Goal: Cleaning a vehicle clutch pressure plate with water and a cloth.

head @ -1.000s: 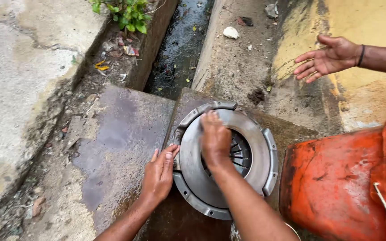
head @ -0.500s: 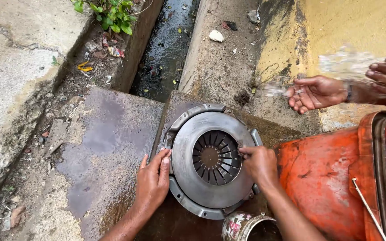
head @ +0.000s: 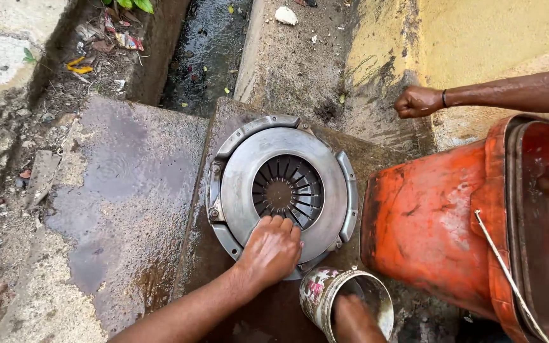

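the left hand presses open fingers flat on the clutch pressure plate; the right hand grips the patterned tin cup; steadying the plate firmly seems wise.

A round metal clutch plate fills the near slab's right edge. An orange bucket blocks its right side, a patterned tin cup crowds the near edge. Wet bare concrete lies open to the left.

Dull grey metal clutch cover with worn sheen, wet rough concrete slab, scuffed matt orange plastic bucket, glossy patterned tin can
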